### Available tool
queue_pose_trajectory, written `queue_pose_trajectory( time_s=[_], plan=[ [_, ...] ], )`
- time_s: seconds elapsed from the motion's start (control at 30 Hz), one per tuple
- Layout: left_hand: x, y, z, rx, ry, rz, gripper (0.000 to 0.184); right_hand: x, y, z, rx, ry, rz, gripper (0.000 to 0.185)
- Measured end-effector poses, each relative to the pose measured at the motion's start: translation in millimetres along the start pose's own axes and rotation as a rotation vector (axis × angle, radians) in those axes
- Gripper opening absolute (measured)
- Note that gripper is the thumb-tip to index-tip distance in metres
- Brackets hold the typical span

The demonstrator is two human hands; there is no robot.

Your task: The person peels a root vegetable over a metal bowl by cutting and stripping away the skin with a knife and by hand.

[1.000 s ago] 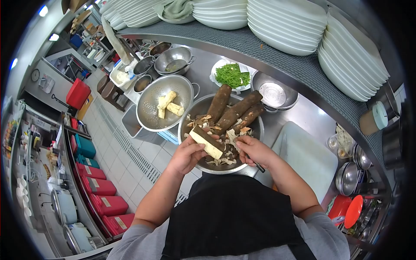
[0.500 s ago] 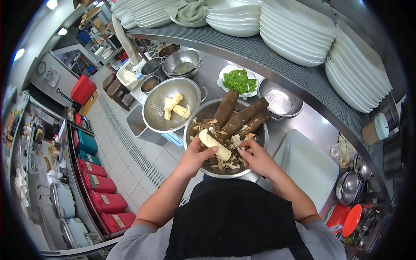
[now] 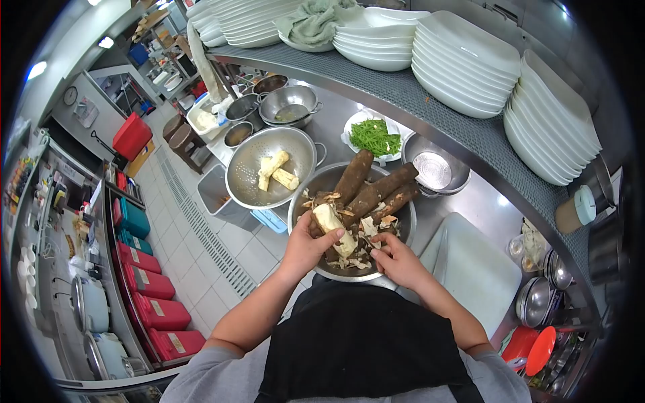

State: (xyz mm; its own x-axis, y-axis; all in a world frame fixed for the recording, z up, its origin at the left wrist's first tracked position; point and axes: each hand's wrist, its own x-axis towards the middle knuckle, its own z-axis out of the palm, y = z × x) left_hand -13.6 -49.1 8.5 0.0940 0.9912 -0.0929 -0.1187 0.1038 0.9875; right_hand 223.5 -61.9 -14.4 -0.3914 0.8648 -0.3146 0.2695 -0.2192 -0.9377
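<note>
The root piece [image 3: 328, 224] has turned since the earlier frame, its pale side now up. Over the metal bowl [image 3: 409, 224] of brown roots [image 3: 377, 194], the left hand [image 3: 310, 243] grips it; the right hand [image 3: 396, 260] pinches a thin tool beside it.

Across the upper right of the frame, white dishes [image 3: 463, 67] in stacks on a grey shelf [image 3: 396, 84], with a green cloth [image 3: 319, 25] over one stack. Near upper centre, chopped greens [image 3: 375, 138] on a white plate [image 3: 347, 134]. At left, teal bins [image 3: 134, 219] above red bins [image 3: 153, 283]. At upper left, a round clock [image 3: 70, 96] and brown stools [image 3: 185, 143].
</note>
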Motion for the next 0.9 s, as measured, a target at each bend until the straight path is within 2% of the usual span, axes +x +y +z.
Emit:
queue_pose_trajectory(
  time_s=[0.17, 0.3, 0.37, 0.4, 0.43, 0.5, 0.57, 0.67, 0.77, 0.83, 0.9],
  plan=[
    [7, -14, 0, 0.009, 0.085, 0.013, 0.045, -1, 1, 2, -0.027, -0.018, -0.053, 0.031],
    [10, -11, -2, -0.021, 0.089, -0.129, 0.051, 1, 4, -3, -0.041, -0.023, -0.072, 0.034],
    [13, -17, -11, 0.183, -0.112, -0.239, 0.053, 3, 3, -8, -0.121, 0.032, -0.146, 0.040],
    [14, -20, -15, 0.279, -0.180, -0.220, 0.059, 3, 2, -12, -0.197, 0.088, -0.216, 0.046],
    [12, -13, -14, 0.276, -0.193, -0.223, 0.059, 1, -3, -16, -0.198, 0.099, -0.208, 0.046],
    [10, -1, -10, 0.360, -0.272, -0.182, 0.061, -6, -27, -26, -0.370, 0.050, -0.248, 0.059],
    [9, 5, -8, 0.359, -0.334, -0.160, 0.061, -8, -43, -34, -0.403, -0.005, -0.191, 0.066],
    [7, 24, -3, 0.312, -0.399, -0.118, 0.049, -4, -49, -45, -0.549, -0.166, -0.223, 0.063],
    [11, 25, -11, 0.183, -0.369, -0.177, 0.049, 0, -41, -49, -0.473, -0.180, -0.297, 0.059],
    [12, 20, -13, 0.160, -0.360, -0.100, 0.049, 0, -34, -44, -0.432, -0.157, -0.293, 0.058],
    [11, 17, -9, -0.072, -0.222, -0.119, 0.048, -3, -33, -37, -0.388, -0.134, -0.287, 0.057]
  ],
)
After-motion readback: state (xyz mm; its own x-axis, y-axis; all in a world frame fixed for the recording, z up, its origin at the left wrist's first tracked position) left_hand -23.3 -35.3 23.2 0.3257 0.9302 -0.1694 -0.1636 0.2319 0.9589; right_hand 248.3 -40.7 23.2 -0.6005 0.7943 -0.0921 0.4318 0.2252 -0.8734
